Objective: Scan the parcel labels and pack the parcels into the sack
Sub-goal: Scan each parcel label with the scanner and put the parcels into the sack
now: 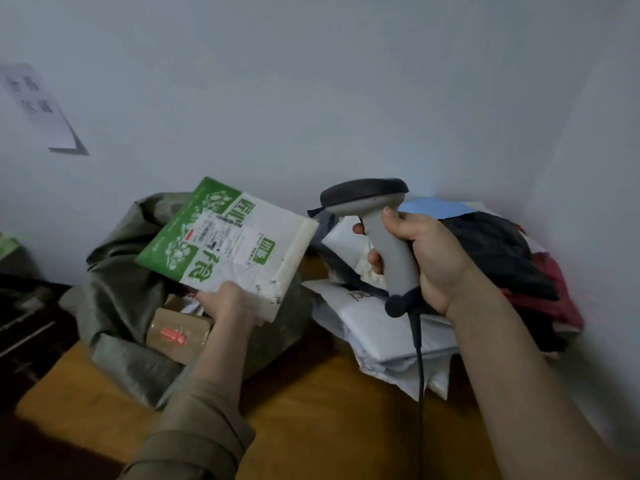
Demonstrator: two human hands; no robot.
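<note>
Head view: my left hand [228,301] pinches the near corner of a green-and-white parcel [228,244], held tilted over the open sack [114,289], label [221,233] facing up. My right hand [426,258] is wrapped round the scanner [377,230] handle, just right of the parcel; its head points left toward the label. The parcel's long axis runs from its near-right corner away to the far left. Progress, as I judge it: a brown box [178,336] already lies inside the sack, this parcel is at the scanning step, and a pile of parcels [374,327] right of the sack on the table [311,410] remains.
</note>
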